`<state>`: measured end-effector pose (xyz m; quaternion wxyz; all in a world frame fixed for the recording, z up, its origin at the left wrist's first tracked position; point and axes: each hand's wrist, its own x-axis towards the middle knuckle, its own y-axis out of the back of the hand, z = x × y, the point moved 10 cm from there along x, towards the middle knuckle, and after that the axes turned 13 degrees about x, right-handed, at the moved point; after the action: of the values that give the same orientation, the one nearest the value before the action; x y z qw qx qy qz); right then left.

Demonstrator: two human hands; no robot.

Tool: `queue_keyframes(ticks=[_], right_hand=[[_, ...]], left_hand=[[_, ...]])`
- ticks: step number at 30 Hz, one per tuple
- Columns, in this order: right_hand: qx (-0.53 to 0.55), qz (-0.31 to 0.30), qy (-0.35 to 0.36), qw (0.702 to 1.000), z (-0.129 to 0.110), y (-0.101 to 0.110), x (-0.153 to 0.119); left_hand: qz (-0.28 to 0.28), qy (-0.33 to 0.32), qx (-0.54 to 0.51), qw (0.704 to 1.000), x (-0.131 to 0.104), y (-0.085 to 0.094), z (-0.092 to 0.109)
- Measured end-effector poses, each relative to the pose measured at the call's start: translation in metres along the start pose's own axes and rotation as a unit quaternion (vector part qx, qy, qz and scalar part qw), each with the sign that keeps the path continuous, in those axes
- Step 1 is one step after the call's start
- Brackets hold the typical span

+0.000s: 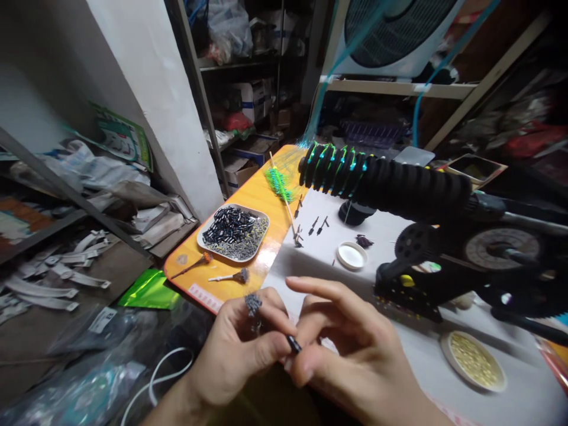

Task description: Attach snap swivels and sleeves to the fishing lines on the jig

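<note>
A small glossy black tube-like piece is pinched between the fingertips of both hands. My left hand is closed, its thumb and index finger at the left end of the piece. A cluster of tiny grey pieces shows at that hand's curled fingers; how it is held is hidden. My right hand pinches the other end with thumb and bent fingers, while its index finger stretches out above. Beyond the left hand is a white tray of black tube-like pieces and small grey pieces.
Right of my hands stands a black machine with a ribbed roller wound with green-blue strands. A white dish of golden pieces and a small white dish lie on the paper-covered table. Two small brushes lie near the tray.
</note>
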<state>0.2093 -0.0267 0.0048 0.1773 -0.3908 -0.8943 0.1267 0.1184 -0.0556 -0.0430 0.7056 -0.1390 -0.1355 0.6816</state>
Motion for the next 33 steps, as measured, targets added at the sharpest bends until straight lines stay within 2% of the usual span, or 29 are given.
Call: queue_keyframes(ticks=[2,5,7,9,12,14,17,19,20,21,23,25,27,30,33], right_hand=[[0.004,-0.012,-0.036,0.999,0.006,-0.003,0.0],[-0.05,-0.021,-0.043,0.998,0.005,-0.004,0.001],[-0.116,-0.026,-0.007,0.993,-0.002,-0.005,0.003],[-0.208,-0.047,0.076,0.974,-0.016,-0.011,0.004],[-0.36,-0.084,0.213,0.904,-0.032,-0.026,-0.001],[-0.444,-0.09,0.275,0.848,-0.038,-0.032,-0.007],[-0.537,-0.074,0.344,0.767,-0.048,-0.037,-0.019],[-0.562,-0.057,0.37,0.738,-0.056,-0.038,-0.024],[-0.559,-0.044,0.368,0.741,-0.06,-0.036,-0.025],[-0.545,-0.031,0.358,0.757,-0.063,-0.032,-0.023],[-0.486,-0.012,0.317,0.814,-0.064,-0.022,-0.016],[-0.409,-0.007,0.277,0.87,-0.059,-0.015,-0.009],[-0.351,-0.006,0.244,0.904,-0.051,-0.01,-0.005],[-0.306,0.016,0.203,0.93,-0.04,-0.002,-0.001],[-0.294,0.045,0.194,0.935,-0.035,0.004,-0.002]], left_hand=[[0.001,-0.03,0.04,0.999,0.0,0.006,0.008],[0.02,-0.095,0.143,0.985,-0.003,0.013,0.028],[0.036,-0.134,0.215,0.967,-0.008,0.013,0.04],[0.054,-0.143,0.221,0.963,-0.012,0.012,0.043],[0.039,-0.115,0.12,0.985,-0.015,0.008,0.034],[0.026,-0.094,0.095,0.991,-0.015,0.008,0.026],[0.056,-0.054,0.19,0.979,-0.017,0.022,0.018],[0.092,-0.019,0.23,0.969,-0.018,0.038,0.014],[0.108,-0.002,0.227,0.968,-0.019,0.044,0.011],[0.122,0.01,0.215,0.969,-0.019,0.05,0.009],[0.132,0.014,0.197,0.971,-0.018,0.053,0.008],[0.125,-0.01,0.205,0.971,-0.012,0.048,0.012],[0.111,-0.04,0.203,0.972,-0.005,0.039,0.016],[0.081,-0.048,0.148,0.984,0.006,0.026,0.014],[0.071,-0.041,0.097,0.992,0.01,0.018,0.009]])
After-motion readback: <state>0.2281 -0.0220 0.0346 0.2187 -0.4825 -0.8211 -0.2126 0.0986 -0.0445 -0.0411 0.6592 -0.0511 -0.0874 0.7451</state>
